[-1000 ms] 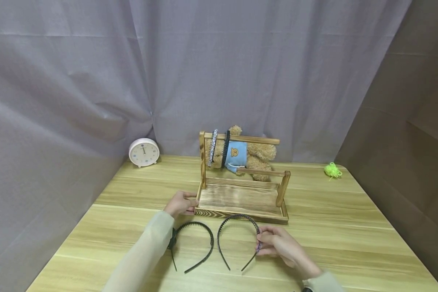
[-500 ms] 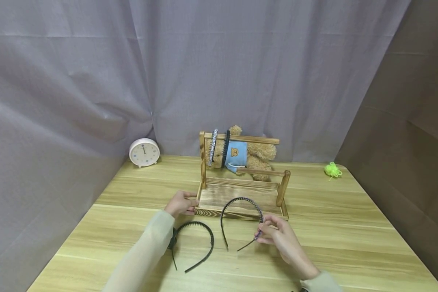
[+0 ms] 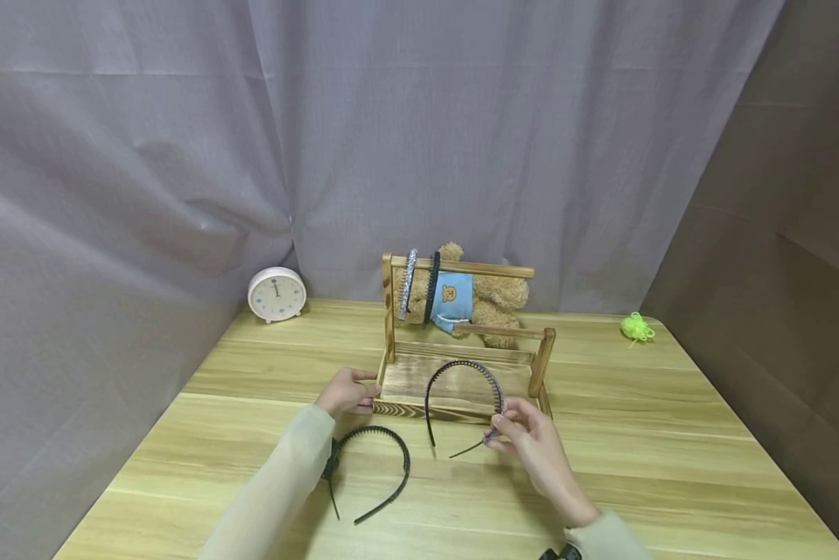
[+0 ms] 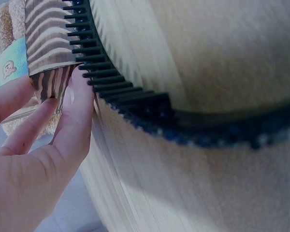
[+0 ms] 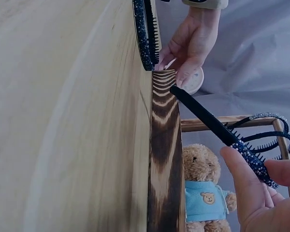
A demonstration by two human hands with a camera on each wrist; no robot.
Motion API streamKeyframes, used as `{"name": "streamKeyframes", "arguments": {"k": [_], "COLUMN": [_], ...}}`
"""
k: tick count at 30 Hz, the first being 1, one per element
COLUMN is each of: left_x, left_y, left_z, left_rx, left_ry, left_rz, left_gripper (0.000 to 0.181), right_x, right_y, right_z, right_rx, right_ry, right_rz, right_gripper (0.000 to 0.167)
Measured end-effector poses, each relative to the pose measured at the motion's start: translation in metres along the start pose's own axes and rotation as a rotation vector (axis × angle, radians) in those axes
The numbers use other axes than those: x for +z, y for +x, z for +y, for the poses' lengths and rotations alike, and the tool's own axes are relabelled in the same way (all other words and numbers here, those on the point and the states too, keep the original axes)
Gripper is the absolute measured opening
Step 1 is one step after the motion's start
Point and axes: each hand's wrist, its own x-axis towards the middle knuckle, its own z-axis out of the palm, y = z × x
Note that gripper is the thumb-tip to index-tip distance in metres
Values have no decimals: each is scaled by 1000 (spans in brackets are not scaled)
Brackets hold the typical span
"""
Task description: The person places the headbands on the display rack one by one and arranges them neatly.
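Note:
My right hand (image 3: pixel 534 443) pinches the right side of a dark toothed headband (image 3: pixel 428 404), which it holds up before the wooden rack (image 3: pixel 541 365). Dark glitter shows on the held headband (image 5: pixel 203 115) in the right wrist view. At the rack's front left corner, my left hand (image 3: pixel 347 390) grips the tray edge between thumb and fingers. A second black toothed headband (image 3: pixel 407 463) lies on the table below the left hand; it looms close in the left wrist view. From the rack's upper bar hang a silver glittery headband (image 3: pixel 407 284) and a black one (image 3: pixel 431 289).
Behind the rack a teddy bear (image 3: pixel 503 289) in a blue shirt lies on its side. A white round clock (image 3: pixel 277 295) stands at the back left of the table (image 3: pixel 657 451). Some bright green yarn (image 3: pixel 636 327) sits at the back right. Grey curtains surround the table.
My right hand has raised the headband off the table and moved it away from me, in front of the rack's tray. The left hand stays on the rack's corner.

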Motion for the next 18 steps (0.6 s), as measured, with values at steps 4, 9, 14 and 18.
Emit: {"name": "streamKeyframes", "arguments": {"k": [4, 9, 14, 18], "left_x": [0, 1, 2, 2], "left_y": [2, 2, 1, 0], "left_z": [-2, -2, -1, 0], "left_rx": [-4, -5, -4, -5], "left_ry": [-4, -4, 3, 5], "left_rz": [3, 7, 11, 15], "left_gripper": [46, 46, 46, 45], "right_x": [3, 5, 8, 11], "right_y": [2, 8, 13, 16], "right_z": [-1, -2, -5, -6], "right_rx": [-29, -59, -87, -116], "right_ry": [-22, -49, -58, -58], "right_rz": [15, 37, 56, 59], "right_gripper": [24, 20, 21, 24]}}
